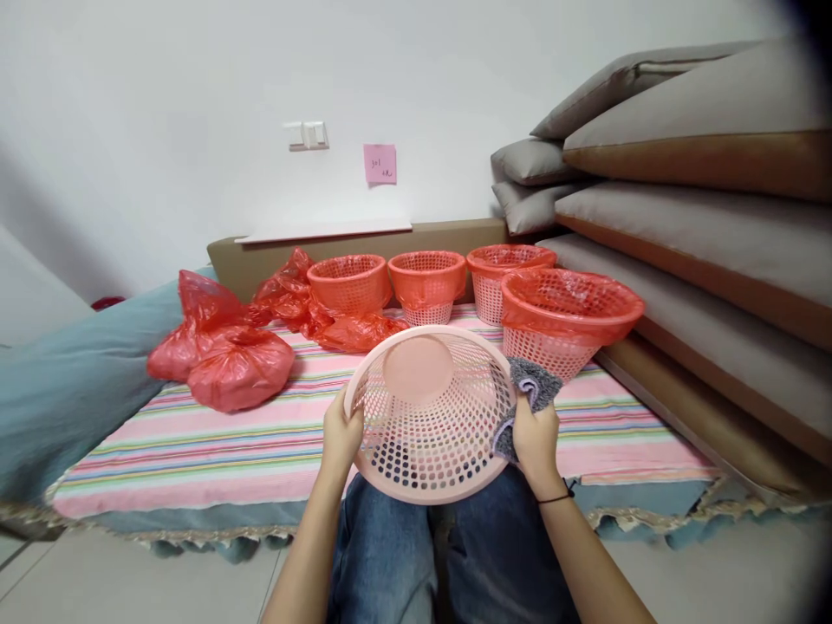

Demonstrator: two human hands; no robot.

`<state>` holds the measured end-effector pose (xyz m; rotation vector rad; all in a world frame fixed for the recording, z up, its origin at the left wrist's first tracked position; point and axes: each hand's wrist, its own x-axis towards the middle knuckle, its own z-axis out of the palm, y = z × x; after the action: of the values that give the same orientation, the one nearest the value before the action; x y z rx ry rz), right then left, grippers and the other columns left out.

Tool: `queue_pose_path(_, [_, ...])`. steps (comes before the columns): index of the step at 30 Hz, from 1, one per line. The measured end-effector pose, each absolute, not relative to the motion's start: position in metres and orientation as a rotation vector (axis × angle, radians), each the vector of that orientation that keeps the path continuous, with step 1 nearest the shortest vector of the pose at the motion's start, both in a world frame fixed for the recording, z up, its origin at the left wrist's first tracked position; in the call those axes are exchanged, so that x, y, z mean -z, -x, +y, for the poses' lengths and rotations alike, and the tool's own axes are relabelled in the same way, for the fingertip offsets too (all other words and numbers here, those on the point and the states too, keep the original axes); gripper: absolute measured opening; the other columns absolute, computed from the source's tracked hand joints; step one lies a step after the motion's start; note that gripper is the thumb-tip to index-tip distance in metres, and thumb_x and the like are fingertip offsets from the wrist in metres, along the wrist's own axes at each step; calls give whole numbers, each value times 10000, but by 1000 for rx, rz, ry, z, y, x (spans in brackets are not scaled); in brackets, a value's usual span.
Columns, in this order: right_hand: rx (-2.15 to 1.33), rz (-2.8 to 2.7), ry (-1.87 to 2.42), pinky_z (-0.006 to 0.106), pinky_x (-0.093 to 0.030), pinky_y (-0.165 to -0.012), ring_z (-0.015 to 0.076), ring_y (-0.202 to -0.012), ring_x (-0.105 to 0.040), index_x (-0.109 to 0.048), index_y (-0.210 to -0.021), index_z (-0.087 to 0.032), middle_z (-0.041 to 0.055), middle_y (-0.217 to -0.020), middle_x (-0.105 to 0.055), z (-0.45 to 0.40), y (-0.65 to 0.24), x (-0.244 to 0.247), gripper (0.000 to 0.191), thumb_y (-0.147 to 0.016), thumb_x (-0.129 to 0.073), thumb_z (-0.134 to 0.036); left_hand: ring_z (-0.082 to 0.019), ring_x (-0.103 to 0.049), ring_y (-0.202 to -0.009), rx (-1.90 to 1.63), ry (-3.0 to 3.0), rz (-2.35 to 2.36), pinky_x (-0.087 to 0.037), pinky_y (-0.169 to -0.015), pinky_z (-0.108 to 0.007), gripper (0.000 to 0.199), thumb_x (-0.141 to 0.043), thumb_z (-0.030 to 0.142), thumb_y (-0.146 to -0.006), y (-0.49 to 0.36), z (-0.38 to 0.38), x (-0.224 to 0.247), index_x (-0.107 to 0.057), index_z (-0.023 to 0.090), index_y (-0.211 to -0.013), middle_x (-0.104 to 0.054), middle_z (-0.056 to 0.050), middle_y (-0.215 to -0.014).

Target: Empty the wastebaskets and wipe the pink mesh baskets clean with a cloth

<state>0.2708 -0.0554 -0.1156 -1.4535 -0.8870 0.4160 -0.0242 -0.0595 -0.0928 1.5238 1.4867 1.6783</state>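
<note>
A pink perforated plastic basket is tilted over my lap, its wide opening facing me. My left hand grips its rim on the left side. At the right rim, my right hand is closed on a dark grey cloth with a pale purple edge, which lies against the basket. The fingertips of both hands are partly hidden. Behind the held basket stand several baskets lined with red plastic bags, among them a near one at the right and one at the middle.
Filled red plastic bags lie at the left on a striped cloth. Large grey and brown cushions are stacked at the right. A pink note and white switches are on the wall.
</note>
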Motion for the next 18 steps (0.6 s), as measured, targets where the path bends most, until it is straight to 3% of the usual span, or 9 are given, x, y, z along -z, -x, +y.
queue_pose_path(4, [-327,-1100,1473,459,-452,-894,364,-1066,-625,-661,-1126,-117,221,-1127,-694,-49,-270,91,541,-822,-460,-516,-278,-647,-1157,-1604,-1643,1510,-427,-1099,-475,549,-494,85,-622,28,-56,80,-698,162,-1126,-729,-91,-1158])
queue_pose_path(11, [147,-1522,1430,428,-413,-861,323,-991,-580,-612,-1174,-103,185,-1064,-670,-30,-244,29,412,-844,-463,-298,-244,-679,-1063,-1427,-1959,1480,-494,-999,-378,664,-392,15,-549,17,-56,46,-709,179,-1109,-748,-50,-1096])
queue_pose_path(18, [417,-1979,1258,415,-320,-860,297,-974,-496,-585,-1249,-160,120,-1096,-643,-23,-202,-15,407,-861,-539,-275,-245,-665,-1085,-1263,-2134,1477,-480,-989,-355,685,-391,-14,-578,4,-44,26,-677,164,-1176,-739,-75,-1118])
